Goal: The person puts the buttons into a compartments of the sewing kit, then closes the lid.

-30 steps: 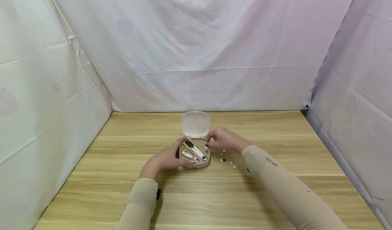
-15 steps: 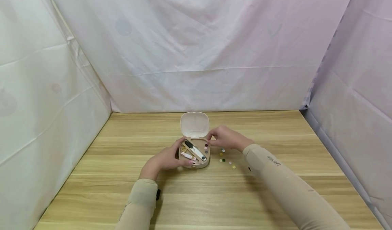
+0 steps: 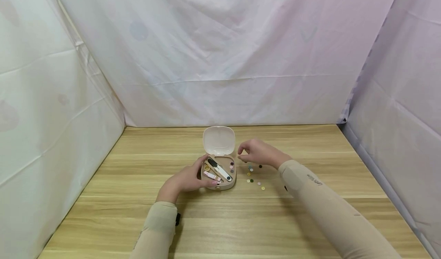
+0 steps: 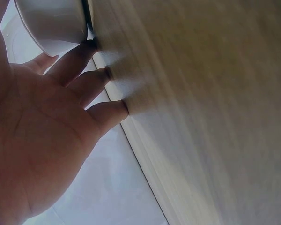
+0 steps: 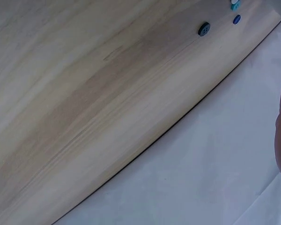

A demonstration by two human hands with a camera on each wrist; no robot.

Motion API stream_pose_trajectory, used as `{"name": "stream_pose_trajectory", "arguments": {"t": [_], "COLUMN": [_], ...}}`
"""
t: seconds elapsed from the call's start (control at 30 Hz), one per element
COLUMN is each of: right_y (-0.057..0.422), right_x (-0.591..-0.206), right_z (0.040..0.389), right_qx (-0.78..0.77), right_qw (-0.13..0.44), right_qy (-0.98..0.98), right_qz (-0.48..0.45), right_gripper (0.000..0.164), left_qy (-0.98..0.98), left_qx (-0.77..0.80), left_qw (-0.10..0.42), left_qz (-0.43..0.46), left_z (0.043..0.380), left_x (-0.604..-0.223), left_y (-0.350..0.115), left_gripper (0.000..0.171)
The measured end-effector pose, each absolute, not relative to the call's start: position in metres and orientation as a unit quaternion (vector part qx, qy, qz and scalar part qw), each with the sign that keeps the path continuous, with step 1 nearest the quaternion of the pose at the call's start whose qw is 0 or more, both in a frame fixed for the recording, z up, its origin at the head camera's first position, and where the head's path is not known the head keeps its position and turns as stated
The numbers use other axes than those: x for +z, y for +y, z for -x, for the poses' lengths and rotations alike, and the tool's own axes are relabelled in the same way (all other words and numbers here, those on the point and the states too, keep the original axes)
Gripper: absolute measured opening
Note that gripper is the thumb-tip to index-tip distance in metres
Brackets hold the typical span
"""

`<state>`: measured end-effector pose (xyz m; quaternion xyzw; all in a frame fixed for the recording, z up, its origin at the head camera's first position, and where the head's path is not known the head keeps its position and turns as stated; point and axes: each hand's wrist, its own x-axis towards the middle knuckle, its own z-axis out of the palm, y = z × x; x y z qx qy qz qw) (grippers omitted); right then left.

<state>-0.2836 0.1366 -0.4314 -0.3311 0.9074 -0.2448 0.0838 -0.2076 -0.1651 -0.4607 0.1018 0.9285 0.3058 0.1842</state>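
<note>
Left hand [image 3: 190, 177] grips the box [image 3: 225, 187] round its left side, thumb at the front; right hand [image 3: 260, 152] is just right of the box, thumb and forefinger curved close together, and we can't tell if they pinch anything. Box is on the table [image 3: 138, 205], lid [image 3: 219, 140] up. Inside we see three buttons [image 3: 231, 167] along the right, a black-and-white tool [image 3: 224, 173] lying slantwise, a yellow ring [image 3: 207, 168], a pink-and-white strip [image 3: 211, 176]. Loose buttons [image 3: 263, 188] lie scattered to the right. Pale cloth [image 3: 220, 59] hangs behind.
</note>
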Motion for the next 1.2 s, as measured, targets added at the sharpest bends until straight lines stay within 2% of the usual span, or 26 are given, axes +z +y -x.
{"name": "stream_pose_trajectory", "arguments": {"t": [0.4,0.57,0.97,1.2], "right_y": [0.151,0.158,0.172,0.174], "right_x": [-0.45,-0.459,-0.473,-0.473], "right_z": [0.278,0.274,0.274,0.273], "right_qx": [-0.241,-0.242,-0.237,-0.232], "right_qw": [0.105,0.136,0.112,0.127], "right_qy": [0.903,0.906,0.902,0.904], "right_qz": [0.34,0.32,0.344,0.336], "right_gripper": [0.01,0.016,0.005,0.006], "left_qy": [0.931,0.931,0.928,0.929], "left_qx": [0.299,0.299,0.306,0.302], "left_qw": [0.183,0.183,0.188,0.189], "left_qz": [-0.102,-0.103,-0.1,-0.096], "left_z": [0.208,0.208,0.206,0.207], "left_x": [-0.463,-0.462,-0.458,-0.459], "left_y": [-0.165,-0.164,-0.165,-0.165], "left_gripper": [0.114,0.114,0.113,0.115]}}
